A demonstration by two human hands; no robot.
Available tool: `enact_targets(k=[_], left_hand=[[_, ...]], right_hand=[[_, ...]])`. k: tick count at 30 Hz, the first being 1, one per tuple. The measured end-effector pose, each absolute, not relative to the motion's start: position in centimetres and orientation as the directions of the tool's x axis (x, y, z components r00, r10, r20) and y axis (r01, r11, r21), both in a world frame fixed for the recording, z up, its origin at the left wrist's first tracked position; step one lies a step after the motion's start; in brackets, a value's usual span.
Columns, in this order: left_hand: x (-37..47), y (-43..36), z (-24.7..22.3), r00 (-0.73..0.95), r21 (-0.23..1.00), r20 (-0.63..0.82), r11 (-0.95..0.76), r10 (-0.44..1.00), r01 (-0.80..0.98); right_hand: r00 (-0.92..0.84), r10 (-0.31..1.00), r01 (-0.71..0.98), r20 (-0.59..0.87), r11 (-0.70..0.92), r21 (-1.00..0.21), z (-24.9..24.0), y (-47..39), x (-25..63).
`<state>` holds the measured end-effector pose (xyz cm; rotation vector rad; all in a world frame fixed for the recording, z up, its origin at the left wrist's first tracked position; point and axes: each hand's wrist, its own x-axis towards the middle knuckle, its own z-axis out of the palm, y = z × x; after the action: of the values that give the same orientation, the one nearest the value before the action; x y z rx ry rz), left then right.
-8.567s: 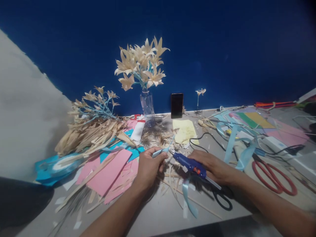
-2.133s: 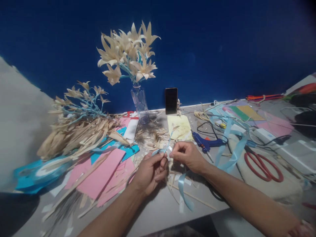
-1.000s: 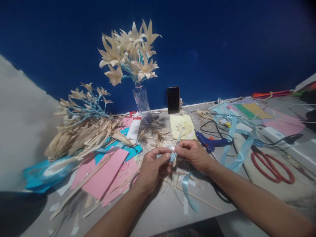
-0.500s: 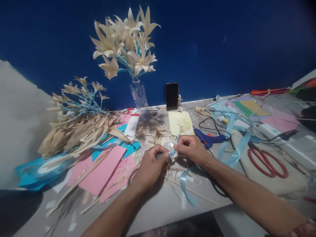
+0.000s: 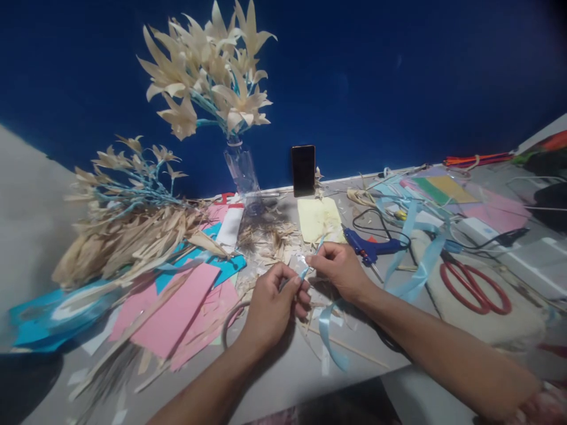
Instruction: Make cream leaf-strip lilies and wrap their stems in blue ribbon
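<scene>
Here, the left grip (image 5: pixel 273 302) and right grip (image 5: pixel 340 270) both pinch a thin blue stem (image 5: pixel 305 271).

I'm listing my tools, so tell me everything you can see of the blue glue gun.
The glue gun is dark blue and looks plastic, with an orange-red trigger and a pale stick protruding from its rear. It lies on the table, handle pointing right, a black cord looping behind it. The right hand is close by, not gripping it; whether they touch is unclear.
</scene>
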<state>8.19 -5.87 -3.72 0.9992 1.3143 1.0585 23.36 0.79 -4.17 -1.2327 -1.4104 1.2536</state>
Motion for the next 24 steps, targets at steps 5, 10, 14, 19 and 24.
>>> enact_targets(k=[5,10,14,19,24], left_hand=[[8.2,-5.9,-3.7,-0.019,0.97,-0.234,0.235,0.972,0.061],[8.3,-6.0,-3.5,-0.04,0.962,-0.19,0.194,0.981,0.192],[8.2,-6.1,-3.3,-0.103,0.924,-0.005,0.044,0.995,0.38],[7.6,-5.8,-3.3,0.058,0.939,-0.334,0.338,0.941,-0.069],[7.5,-5.5,-2.6,0.288,0.757,-0.425,0.512,0.858,-0.406]], right_hand=[[-0.146,0.989,0.087,-0.038,-0.025,-0.996,-4.4,1.0,23.3],[-0.137,0.989,0.079,-0.05,-0.039,-0.996,-4.9,1.1,23.2],[-0.132,0.988,0.039,-0.085,-0.08,-0.996,-5.0,1.1,23.1],[-0.349,0.918,-0.184,-0.188,-0.263,-0.947,-4.5,1.6,24.0],[-0.547,0.827,-0.251,-0.129,-0.309,-0.917,-4.3,1.9,24.7]])
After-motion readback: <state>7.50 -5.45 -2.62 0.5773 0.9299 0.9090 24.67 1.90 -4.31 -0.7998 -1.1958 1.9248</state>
